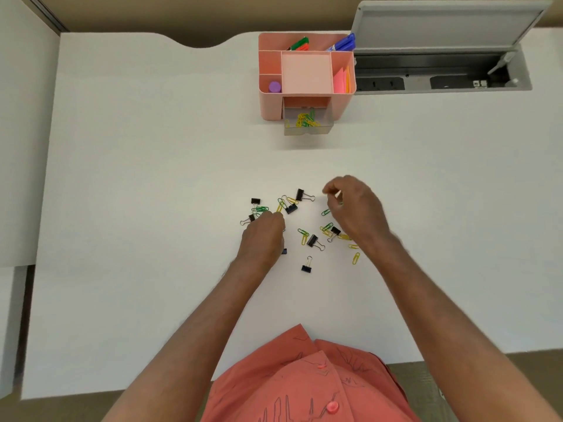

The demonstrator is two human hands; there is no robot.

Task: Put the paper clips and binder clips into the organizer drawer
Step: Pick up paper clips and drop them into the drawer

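Observation:
Several black binder clips [306, 267] and green and yellow paper clips [355, 258] lie scattered on the white desk [152, 208] in front of me. My left hand [262, 237] rests fingers-down on the left part of the pile, its fingertips bunched over some clips; what it holds is hidden. My right hand [355, 208] hovers over the right part with curled fingers, and a bit of green shows between them. Farther back stands the pink organizer [271, 102]. Its clear drawer [306, 132] is pulled open and holds yellow and green paper clips.
The organizer's top compartments hold markers [300, 44], a purple cap [274, 86] and pink sticky notes [341, 82]. Right of it a grey cable hatch [441, 71] stands open in the desk. My arms and orange shirt [304, 385] fill the near edge.

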